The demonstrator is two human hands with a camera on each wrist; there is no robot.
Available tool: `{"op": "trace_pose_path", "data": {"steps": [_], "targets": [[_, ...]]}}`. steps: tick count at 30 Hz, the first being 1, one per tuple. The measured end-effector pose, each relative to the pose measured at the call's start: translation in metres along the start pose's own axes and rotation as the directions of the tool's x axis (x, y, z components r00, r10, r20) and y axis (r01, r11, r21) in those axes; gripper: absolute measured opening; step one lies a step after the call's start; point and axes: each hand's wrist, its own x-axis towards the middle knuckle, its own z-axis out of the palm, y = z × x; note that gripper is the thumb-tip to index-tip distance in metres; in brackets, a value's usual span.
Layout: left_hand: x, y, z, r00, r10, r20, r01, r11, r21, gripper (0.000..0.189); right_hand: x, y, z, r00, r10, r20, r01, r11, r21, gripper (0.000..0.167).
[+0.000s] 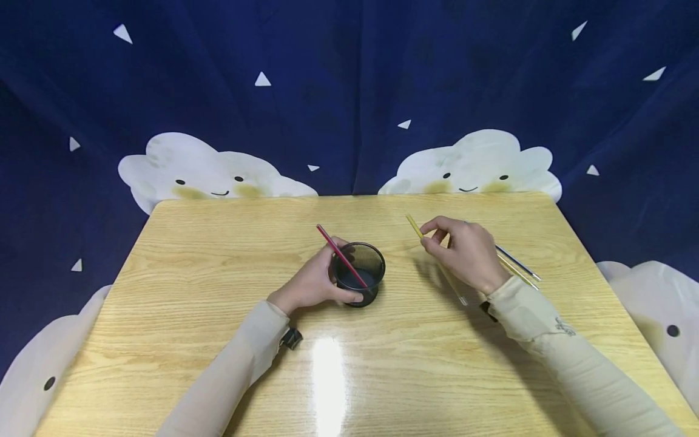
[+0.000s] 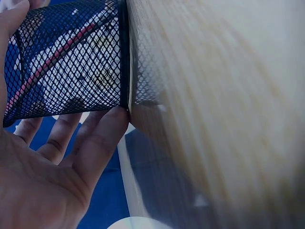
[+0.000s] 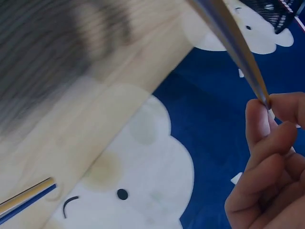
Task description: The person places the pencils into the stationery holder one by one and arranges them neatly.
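A black mesh pen cup (image 1: 357, 294) stands upright on the wooden table, with a red pencil (image 1: 341, 255) leaning inside it. My left hand (image 1: 314, 279) grips the cup from its left side, thumb in front and fingers behind; the left wrist view shows a fingertip at the base of the mesh cup (image 2: 71, 62). To the right of the cup, my right hand (image 1: 464, 252) pinches a slim yellow pencil (image 1: 415, 226) between thumb and forefinger near its upper end. The pencil slants downward under the hand, its pale lower tip near the table.
Beyond my right wrist, a blue pencil (image 1: 519, 262) and another yellow pencil (image 1: 516, 271) lie side by side on the table (image 1: 218, 243). A dark blue curtain (image 1: 338, 91) with white clouds hangs behind the table's far edge.
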Motion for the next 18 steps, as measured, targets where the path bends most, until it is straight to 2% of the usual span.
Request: {"op": "trace_pose_path", "data": {"steps": [7,18], "targets": [[0.0,0.001,-0.001,1.0,-0.002,-0.004,0.002,1.0,0.014,0.091,0.005,-0.016,-0.003,0.999,-0.04,-0.037,0.043,0.997,0.068,0.011],[0.0,0.0,0.0,1.0,-0.003,-0.004,0.003,1.0,0.0,0.091,0.015,-0.03,0.0,0.99,-0.099,-0.105,0.109,0.99,0.093,0.012]]}}
